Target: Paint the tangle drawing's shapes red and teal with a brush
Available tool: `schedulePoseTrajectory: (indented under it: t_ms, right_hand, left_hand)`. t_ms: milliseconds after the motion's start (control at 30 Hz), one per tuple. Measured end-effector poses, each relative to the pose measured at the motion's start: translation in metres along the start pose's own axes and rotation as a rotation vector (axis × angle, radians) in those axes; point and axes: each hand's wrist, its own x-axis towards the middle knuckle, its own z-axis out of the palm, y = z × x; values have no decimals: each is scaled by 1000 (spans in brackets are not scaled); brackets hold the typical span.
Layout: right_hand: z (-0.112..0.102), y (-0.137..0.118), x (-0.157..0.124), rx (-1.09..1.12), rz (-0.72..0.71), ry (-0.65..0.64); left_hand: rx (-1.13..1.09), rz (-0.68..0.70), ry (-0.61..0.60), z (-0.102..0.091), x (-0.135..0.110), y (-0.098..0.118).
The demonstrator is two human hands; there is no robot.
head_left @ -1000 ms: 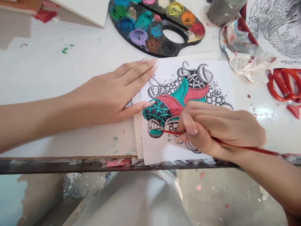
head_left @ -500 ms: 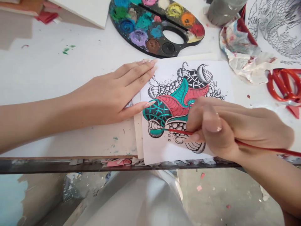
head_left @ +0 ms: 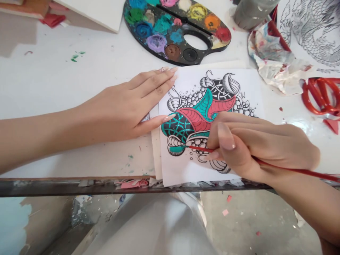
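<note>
A white sheet with an inked pattern point(head_left: 199, 120), partly coloured in teal and red, lies near the table's front edge. My left hand point(head_left: 140, 102) rests flat on its left side, fingers stretched out and the thumb over the paper. In my right hand point(head_left: 255, 145) is a thin red paintbrush point(head_left: 200, 148), gripped between thumb and fingers. The brush tip touches a teal-painted rounded shape at the lower left of the pattern. My right hand hides the pattern's right lower part. A second sheet shows underneath along the left edge.
Beyond the paper lies a black paint palette point(head_left: 190, 54) with several colours. At the right are red-handled scissors point(head_left: 321, 95), crumpled stained paper point(head_left: 281, 71), a jar of grey liquid point(head_left: 252, 14) and a dragon drawing point(head_left: 313, 32). A white board point(head_left: 98, 14) stands at upper left.
My right hand has shifted slightly left and the brush's rear end has dipped a little. The brush tip stays on the same teal shape. My left hand has not moved.
</note>
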Motion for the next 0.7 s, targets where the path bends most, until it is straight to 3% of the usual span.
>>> schedulePoseTrajectory:
  t_ms: [200,333,400,467,633,700]
  right_hand:
    - [-9,-6,4,-4,29,-13]
    - [-7,-7,4,-26,44,-180]
    - [-7,-5,3,-30,-29,-33]
    - [-7,-3,2,-46,-19,7]
    - [-9,-3,1,-39,-6,8]
    - [-13,-6,4,-31,0,-70]
  left_hand:
    - [-98,-82,-47,-4,4,6]
    - [-110,-131,-80,-8,7,11]
    - [-93,-142,-85,-9,7,12]
    - [-77,-149,-81,-9,7,12]
    - [-35,-103,-65,-7,6,11]
    - [-14,-70,-43,-6,5,10]
